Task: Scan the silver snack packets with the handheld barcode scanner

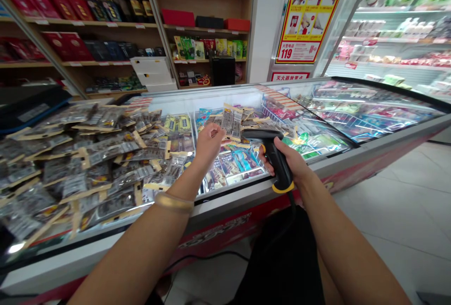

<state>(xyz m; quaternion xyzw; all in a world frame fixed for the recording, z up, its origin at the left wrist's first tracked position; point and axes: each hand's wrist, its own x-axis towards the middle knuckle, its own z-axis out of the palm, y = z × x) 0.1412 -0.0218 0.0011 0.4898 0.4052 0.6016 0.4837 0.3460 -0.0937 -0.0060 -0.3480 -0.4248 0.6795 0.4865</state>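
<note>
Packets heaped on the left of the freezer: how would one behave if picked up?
The packets look like thin, clear film, so one would probably flex, though its tan edge strip may be stiffer. The glossy film suggests slipperiness. They overlap loosely on the chest freezer, so pulling one could make neighbors slide.

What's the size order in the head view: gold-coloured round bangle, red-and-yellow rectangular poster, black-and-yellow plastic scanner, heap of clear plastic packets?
1. Heap of packets
2. Poster
3. Scanner, though nearer the camera than the poster
4. Bangle
</note>
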